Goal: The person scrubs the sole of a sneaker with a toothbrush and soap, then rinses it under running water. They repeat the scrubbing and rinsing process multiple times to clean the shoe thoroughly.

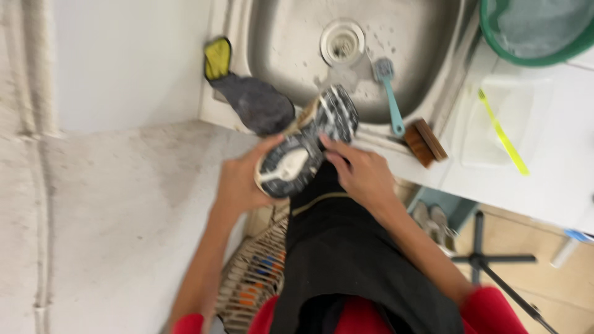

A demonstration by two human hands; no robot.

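Observation:
I hold a sneaker (309,145) sole-up at the near edge of a steel sink (291,55); its tread is black and white. My left hand (241,182) cups the heel end. Fingers of my right hand (362,170) press on the side of the shoe near its middle. The toe end juts over the sink rim. The shoe's upper is hidden beneath the sole.
A dark sock-like cloth with a yellow tip (247,93) drapes over the sink's left rim. A blue brush (388,93) lies in the sink, a brown scrubbing brush (426,142) on the rim. A green basin (538,31), clear tray (495,117), yellow toothbrush (502,133) sit right. A wicker basket (253,278) stands below.

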